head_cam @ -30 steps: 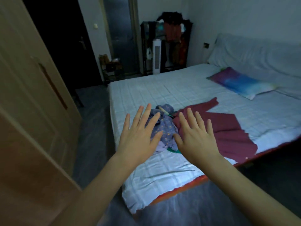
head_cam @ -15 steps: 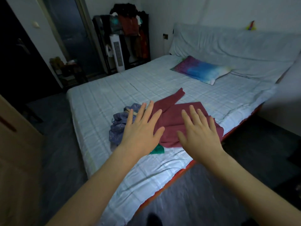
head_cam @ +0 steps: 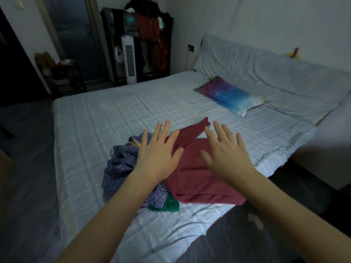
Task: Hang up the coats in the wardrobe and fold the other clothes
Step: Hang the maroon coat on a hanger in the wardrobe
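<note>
With fingers spread, holding nothing: left hand [head_cam: 155, 158] and right hand [head_cam: 226, 158] above maroon garment [head_cam: 197, 179] on bed [head_cam: 98, 120].

I stood in a dim bedroom at home: a wide bed [head_cam: 114, 118] with a checked sheet, one bright pillow [head_cam: 229, 95] by the padded headboard [head_cam: 266, 73], and an open clothes rack [head_cam: 144, 35] (crammed full) beside a tower fan [head_cam: 129, 61].

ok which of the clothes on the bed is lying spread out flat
The dark red garment, spread beside the right hand; the blue patterned one is crumpled, the green one mostly hidden.
</note>
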The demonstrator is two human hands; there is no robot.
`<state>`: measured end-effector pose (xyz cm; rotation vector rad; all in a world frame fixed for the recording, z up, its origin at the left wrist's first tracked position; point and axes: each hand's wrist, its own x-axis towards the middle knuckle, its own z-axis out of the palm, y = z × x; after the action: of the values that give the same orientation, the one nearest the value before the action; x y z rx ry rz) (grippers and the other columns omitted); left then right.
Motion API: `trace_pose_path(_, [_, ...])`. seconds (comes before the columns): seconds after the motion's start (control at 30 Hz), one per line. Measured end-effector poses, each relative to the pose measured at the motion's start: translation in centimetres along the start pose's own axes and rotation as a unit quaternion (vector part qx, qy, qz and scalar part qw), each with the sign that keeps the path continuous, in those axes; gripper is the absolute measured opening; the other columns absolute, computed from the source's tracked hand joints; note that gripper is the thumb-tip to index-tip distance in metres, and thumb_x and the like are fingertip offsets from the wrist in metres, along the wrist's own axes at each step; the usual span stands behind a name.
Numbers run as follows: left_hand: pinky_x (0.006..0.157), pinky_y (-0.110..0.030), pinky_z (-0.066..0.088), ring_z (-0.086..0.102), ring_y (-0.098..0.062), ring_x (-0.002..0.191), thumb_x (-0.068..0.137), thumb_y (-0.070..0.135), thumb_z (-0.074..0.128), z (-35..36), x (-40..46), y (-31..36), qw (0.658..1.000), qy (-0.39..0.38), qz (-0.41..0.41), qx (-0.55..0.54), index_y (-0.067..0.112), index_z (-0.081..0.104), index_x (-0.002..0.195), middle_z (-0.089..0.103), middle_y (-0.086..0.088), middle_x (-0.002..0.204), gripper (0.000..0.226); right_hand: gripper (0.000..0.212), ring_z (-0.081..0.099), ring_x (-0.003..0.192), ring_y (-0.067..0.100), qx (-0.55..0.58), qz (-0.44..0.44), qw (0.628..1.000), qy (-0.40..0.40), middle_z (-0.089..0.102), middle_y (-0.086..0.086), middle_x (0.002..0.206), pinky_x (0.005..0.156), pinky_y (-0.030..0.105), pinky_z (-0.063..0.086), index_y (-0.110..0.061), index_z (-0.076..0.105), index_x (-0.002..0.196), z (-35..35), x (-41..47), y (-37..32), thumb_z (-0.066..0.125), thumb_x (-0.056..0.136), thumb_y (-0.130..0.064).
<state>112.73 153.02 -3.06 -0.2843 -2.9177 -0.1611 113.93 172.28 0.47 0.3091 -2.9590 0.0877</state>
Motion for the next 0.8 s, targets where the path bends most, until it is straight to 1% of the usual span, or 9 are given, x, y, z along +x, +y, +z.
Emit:
trace_pose_path(0.1, [0.118, -0.051, -0.002, -0.006, -0.018, 0.150, 0.090, 0.059, 0.011, 1.3, 2.1, -0.8, 1.000, -0.011, -0.002, 0.002, 0.032, 0.015, 0.154, -0.007, 0.001, 0.164, 0.069, 0.072, 0.000, 0.149, 0.026, 0.001, -0.005, 1.000, -0.021, -0.002, 0.006, 0.163, 0.118, 0.053, 0.006, -0.021, 0.011, 0.154, 1.3, 2.7, 0.2, 0.044, 0.095, -0.045])
trace_pose_path(0.2, [0.118, -0.051, -0.001, -0.003, -0.019, 0.151, 0.088, 0.059, 0.007, 2.7, 3.7, -2.4, 1.000, -0.018, -0.016, 0.006, 0.032, 0.019, 0.153, -0.003, 0.001, 0.164, 0.072, 0.072, 0.000, 0.149, 0.026, 0.003, -0.010, 0.999, -0.036, -0.002, 0.006, 0.163, 0.118, 0.052, 0.007, -0.021, 0.011, 0.154, 2.8, 5.3, 0.4, 0.044, 0.095, -0.045])
trace_pose_path(0.3, [0.118, -0.051, -0.004, -0.006, -0.019, 0.150, 0.088, 0.061, 0.005, 4.0, 5.3, -4.0, 0.999, -0.038, -0.038, -0.002, 0.033, 0.015, 0.153, -0.007, 0.001, 0.164, 0.072, 0.072, 0.003, 0.149, 0.026, 0.005, -0.021, 0.999, -0.041, 0.000, 0.007, 0.163, 0.118, 0.052, 0.009, -0.021, 0.013, 0.154, 4.1, 7.7, 0.5, 0.044, 0.094, -0.045])
trace_pose_path(0.37, [0.118, -0.051, -0.004, -0.007, -0.018, 0.150, 0.083, 0.062, -0.001, 4.9, 6.2, -4.7, 0.998, -0.044, -0.050, -0.002, 0.033, 0.014, 0.154, -0.007, 0.001, 0.164, 0.078, 0.072, 0.002, 0.149, 0.026, 0.008, -0.032, 0.998, -0.049, -0.001, 0.007, 0.163, 0.118, 0.051, 0.008, -0.021, 0.012, 0.154, 5.1, 9.3, 0.6, 0.045, 0.094, -0.044])
trace_pose_path(0.4, [0.118, -0.051, -0.004, -0.007, -0.018, 0.150, 0.083, 0.062, -0.001, 5.3, 6.6, -4.9, 0.997, -0.048, -0.056, -0.003, 0.033, 0.014, 0.154, -0.007, 0.002, 0.164, 0.079, 0.072, 0.001, 0.149, 0.025, 0.011, -0.037, 0.998, -0.055, -0.001, 0.007, 0.163, 0.118, 0.051, 0.008, -0.021, 0.012, 0.154, 5.6, 10.2, 0.7, 0.044, 0.095, -0.044])
trace_pose_path(0.5, [0.118, -0.050, -0.004, -0.006, -0.019, 0.150, 0.090, 0.055, 0.016, 6.8, 7.8, -6.0, 0.995, -0.054, -0.079, -0.004, 0.030, 0.016, 0.154, -0.006, 0.001, 0.164, 0.068, 0.072, -0.001, 0.149, 0.024, 0.019, -0.057, 0.995, -0.076, -0.004, 0.006, 0.163, 0.118, 0.050, 0.007, -0.022, 0.009, 0.154, 7.3, 12.9, 1.2, 0.043, 0.095, -0.045])
trace_pose_path(0.6, [0.119, -0.051, -0.002, -0.009, -0.018, 0.150, 0.098, 0.050, 0.034, 8.4, 9.2, -7.5, 0.990, -0.075, -0.117, 0.010, 0.031, 0.011, 0.155, -0.010, 0.001, 0.163, 0.064, 0.071, -0.001, 0.149, 0.025, 0.021, -0.091, 0.992, -0.088, -0.004, 0.007, 0.163, 0.119, 0.050, 0.007, -0.021, 0.010, 0.154, 9.2, 16.0, 1.8, 0.042, 0.095, -0.044])
trace_pose_path(0.7, [0.119, -0.052, 0.000, -0.006, -0.020, 0.150, 0.097, 0.046, 0.043, 9.9, 10.7, -8.6, 0.984, -0.059, -0.167, 0.009, 0.030, 0.013, 0.154, -0.007, 0.000, 0.164, 0.067, 0.070, -0.001, 0.149, 0.025, 0.031, -0.129, 0.986, -0.099, -0.002, 0.006, 0.163, 0.119, 0.051, 0.007, -0.020, 0.013, 0.154, 11.2, 19.8, 2.5, 0.043, 0.095, -0.043])
trace_pose_path(0.8, [0.118, -0.054, 0.002, -0.003, -0.021, 0.150, 0.096, 0.044, 0.045, 11.4, 12.0, -8.5, 0.975, -0.071, -0.212, 0.000, 0.031, 0.012, 0.155, -0.005, -0.001, 0.164, 0.069, 0.070, 0.002, 0.149, 0.025, 0.027, -0.179, 0.976, -0.119, -0.001, 0.006, 0.163, 0.118, 0.052, 0.009, -0.020, 0.015, 0.153, 13.2, 23.8, 3.2, 0.044, 0.094, -0.043])
